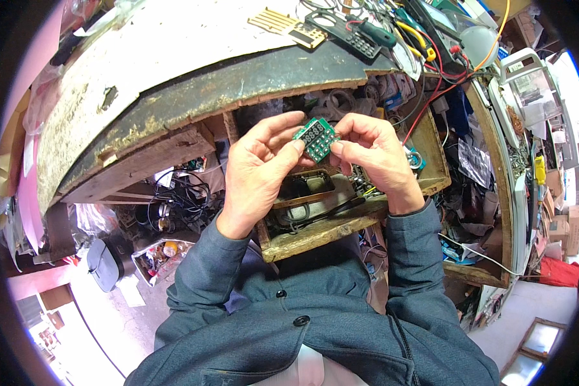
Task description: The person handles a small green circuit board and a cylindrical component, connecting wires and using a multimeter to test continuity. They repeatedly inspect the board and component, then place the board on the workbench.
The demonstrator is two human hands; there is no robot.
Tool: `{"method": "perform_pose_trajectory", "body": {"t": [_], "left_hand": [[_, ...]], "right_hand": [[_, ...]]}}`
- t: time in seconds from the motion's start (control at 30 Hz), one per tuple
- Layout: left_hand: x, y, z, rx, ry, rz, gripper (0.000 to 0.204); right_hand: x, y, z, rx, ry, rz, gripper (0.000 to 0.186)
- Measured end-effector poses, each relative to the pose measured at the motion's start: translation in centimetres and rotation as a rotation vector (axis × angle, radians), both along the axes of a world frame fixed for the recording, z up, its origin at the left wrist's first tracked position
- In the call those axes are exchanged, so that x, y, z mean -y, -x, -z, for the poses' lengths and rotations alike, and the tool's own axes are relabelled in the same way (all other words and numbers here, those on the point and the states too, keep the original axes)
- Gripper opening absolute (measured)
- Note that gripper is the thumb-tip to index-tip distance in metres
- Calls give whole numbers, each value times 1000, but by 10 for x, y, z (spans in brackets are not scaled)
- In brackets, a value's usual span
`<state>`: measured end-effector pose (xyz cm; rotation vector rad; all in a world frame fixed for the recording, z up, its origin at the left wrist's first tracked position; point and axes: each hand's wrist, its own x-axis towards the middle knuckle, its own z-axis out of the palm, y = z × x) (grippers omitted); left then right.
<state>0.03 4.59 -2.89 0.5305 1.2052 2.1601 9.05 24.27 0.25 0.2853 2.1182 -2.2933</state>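
Observation:
Between my hands is a small green circuit board (316, 147) with a black digit display and rows of small buttons, tilted over an open wooden drawer. My left hand (262, 164) grips its left edge, thumb on the front face and fingers behind. At the board's right edge, my right hand (374, 153) pinches it between thumb and fingertips. Below them the pulled-out drawer (328, 233) holds a brown-rimmed tray (302, 188), cables and assorted small parts. My hands hide part of the drawer's contents.
A worn workbench (193, 80) spans the far side. On it lie a yellow slotted plate (291, 27), a dark keypad panel (345, 32), a green-handled screwdriver (378, 34) and yellow-handled pliers (413, 38). Red wires (424, 103) hang at the right. Black cables (183, 196) bunch under the bench.

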Motion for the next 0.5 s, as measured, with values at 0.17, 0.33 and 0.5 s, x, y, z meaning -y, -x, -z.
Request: {"method": "perform_pose_trajectory", "body": {"t": [0.17, 0.33, 0.5], "left_hand": [[-1, -1, 0, -29, -7, -14, 40], [0, -1, 1, -71, 34, -5, 37], [2, -1, 3, -119, 75, 7, 32]], "right_hand": [[1, 1, 3, -33, -6, 16, 11], [3, 2, 1, -22, -58, 74, 13], [7, 2, 0, -88, -128, 133, 14]]}}
